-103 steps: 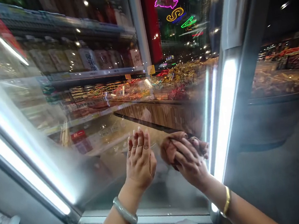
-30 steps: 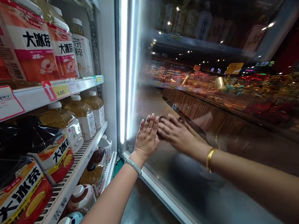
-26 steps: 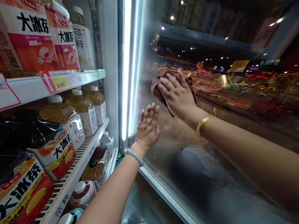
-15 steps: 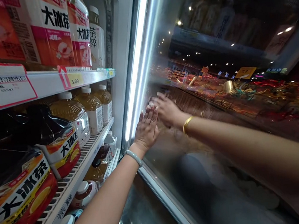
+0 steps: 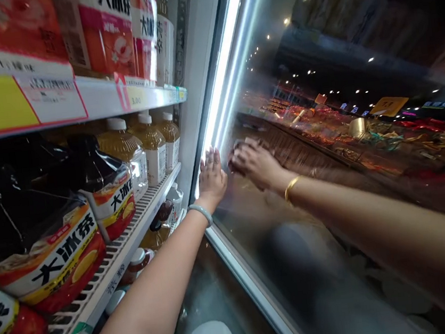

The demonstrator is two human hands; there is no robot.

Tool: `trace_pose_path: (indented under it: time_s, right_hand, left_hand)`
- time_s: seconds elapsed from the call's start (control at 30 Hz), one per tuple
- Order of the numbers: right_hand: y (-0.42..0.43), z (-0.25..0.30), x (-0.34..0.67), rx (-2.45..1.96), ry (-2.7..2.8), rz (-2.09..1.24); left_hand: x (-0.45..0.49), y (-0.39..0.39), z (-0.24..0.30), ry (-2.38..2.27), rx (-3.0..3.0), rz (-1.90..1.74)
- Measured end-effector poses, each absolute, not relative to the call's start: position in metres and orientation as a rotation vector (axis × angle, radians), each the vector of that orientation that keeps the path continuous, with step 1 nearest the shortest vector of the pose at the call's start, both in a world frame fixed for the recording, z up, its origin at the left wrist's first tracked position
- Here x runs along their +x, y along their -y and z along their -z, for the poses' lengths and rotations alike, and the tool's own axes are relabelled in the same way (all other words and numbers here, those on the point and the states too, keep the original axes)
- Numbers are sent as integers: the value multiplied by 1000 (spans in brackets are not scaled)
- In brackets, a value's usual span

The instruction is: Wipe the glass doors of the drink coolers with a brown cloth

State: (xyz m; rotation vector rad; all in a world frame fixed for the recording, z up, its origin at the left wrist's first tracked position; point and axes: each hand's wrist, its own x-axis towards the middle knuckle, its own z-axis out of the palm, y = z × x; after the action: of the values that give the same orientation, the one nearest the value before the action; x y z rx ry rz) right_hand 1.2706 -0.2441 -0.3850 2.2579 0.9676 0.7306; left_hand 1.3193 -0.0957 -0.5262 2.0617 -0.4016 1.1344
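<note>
- Two large things fill the view: an open glass door (image 5: 329, 187) on the right and the cooler's shelves (image 5: 118, 96) on the left. The door's glass is misted in its lower half, and shop lights and a long counter show in it.
- A bright light strip (image 5: 222, 76) runs down the door's hinge-side edge, from the top of the view to just above the hands.
- The upper shelf carries tall drink bottles with red and pink labels (image 5: 104, 30); price tags (image 5: 21, 96) hang along its front edge.
- The wire shelf below holds dark bottles with orange labels (image 5: 55, 250) toward its near end and amber tea bottles (image 5: 127, 154) with white caps toward its far end, by the door frame. More capped bottles stand beneath that shelf.
- The left hand (image 5: 211, 176) lies flat and spread against the glass at the door's hinge-side edge, right beside the light strip, fingers straight and together, holding nothing. A pale bangle (image 5: 200, 213) sits on its wrist.
- The right hand (image 5: 256, 164) is pressed on the glass just beside the left one, fingers curled loosely over a brown cloth (image 5: 236, 157). Only a small dark edge of the cloth shows, at the fingertips, against the glass near the hinge-side edge. A gold bangle (image 5: 291, 187) sits on this wrist.
</note>
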Motion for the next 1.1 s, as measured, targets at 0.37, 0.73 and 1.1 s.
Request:
trace_pose_path:
  time_s: [0.37, 0.73, 1.1]
  right_hand:
    - [240, 496, 1258, 2360, -1044, -698]
    - [327, 506, 1166, 2533, -735, -872]
    - [383, 537, 1034, 2478, -666, -875]
  left_hand:
    - [1269, 131, 567, 481, 2141, -1011]
    - [1175, 158, 604, 664, 2131, -936]
    - [1140, 181, 620, 859, 2087, -882]
